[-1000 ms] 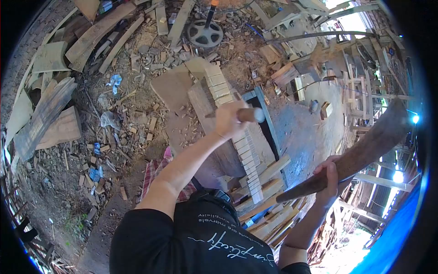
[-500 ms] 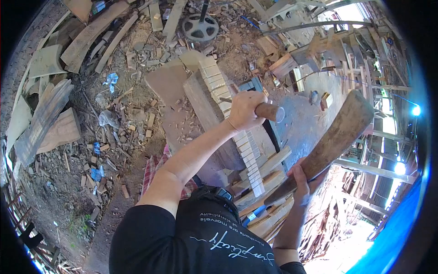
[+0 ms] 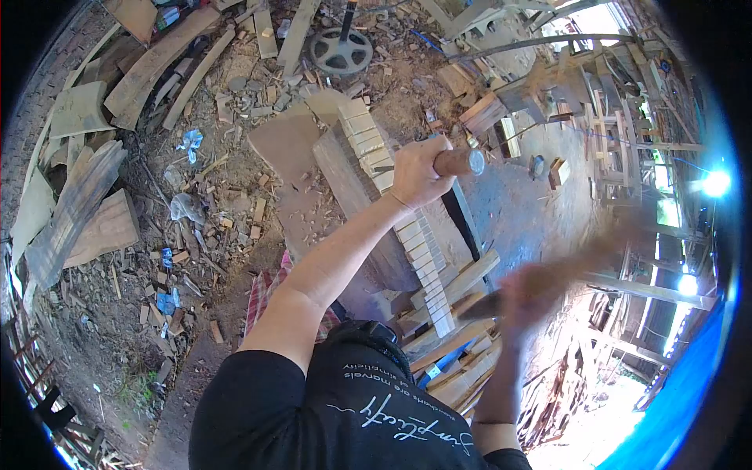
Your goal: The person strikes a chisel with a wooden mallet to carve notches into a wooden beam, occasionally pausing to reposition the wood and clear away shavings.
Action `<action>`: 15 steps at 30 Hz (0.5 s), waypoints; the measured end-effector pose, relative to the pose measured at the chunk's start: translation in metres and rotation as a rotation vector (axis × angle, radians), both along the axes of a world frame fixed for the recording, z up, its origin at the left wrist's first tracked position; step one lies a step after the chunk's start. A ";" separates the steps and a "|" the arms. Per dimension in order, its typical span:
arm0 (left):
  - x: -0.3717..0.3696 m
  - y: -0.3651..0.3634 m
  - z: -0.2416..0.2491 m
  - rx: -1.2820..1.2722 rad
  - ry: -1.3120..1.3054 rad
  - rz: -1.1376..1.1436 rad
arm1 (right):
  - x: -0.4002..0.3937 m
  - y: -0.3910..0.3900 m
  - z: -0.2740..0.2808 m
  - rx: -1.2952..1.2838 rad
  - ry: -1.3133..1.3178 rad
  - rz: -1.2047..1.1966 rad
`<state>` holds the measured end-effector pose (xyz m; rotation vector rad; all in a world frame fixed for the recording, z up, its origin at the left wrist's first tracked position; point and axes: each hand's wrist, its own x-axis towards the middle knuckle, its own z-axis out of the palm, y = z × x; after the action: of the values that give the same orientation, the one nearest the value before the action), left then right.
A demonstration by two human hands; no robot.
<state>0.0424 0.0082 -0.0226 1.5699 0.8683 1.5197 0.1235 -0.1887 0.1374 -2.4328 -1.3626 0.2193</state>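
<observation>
My left hand [image 3: 419, 171] is closed around the round wooden handle of a chisel [image 3: 460, 162], whose metal blade lies over a long, pale wooden piece [image 3: 419, 251] marked with a row of crosswise cuts. That piece rests along a darker wooden beam [image 3: 356, 188]. To the right, my right hand [image 3: 523, 294], smeared by motion, grips a large wooden mallet [image 3: 583, 257], also blurred. The mallet is apart from the chisel handle.
Curved planks [image 3: 160, 63] and a weathered board [image 3: 78, 207] lie at the left. A spoked metal wheel [image 3: 341, 52] stands at the top. Wood offcuts, chips and plastic scraps litter the ground. A small wooden block [image 3: 558, 173] lies at the right.
My left hand and the chisel handle have shifted slightly up. My right hand and the mallet are now blurred, with the mallet's broad end lower than before.
</observation>
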 end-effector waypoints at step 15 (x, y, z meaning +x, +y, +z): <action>0.006 0.001 -0.004 -0.046 0.020 0.034 | 0.027 0.005 -0.071 0.089 0.216 0.049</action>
<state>0.0483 0.0089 -0.0267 1.5472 0.9386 1.4997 0.1508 -0.1839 0.0666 -2.2322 -1.3083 0.4114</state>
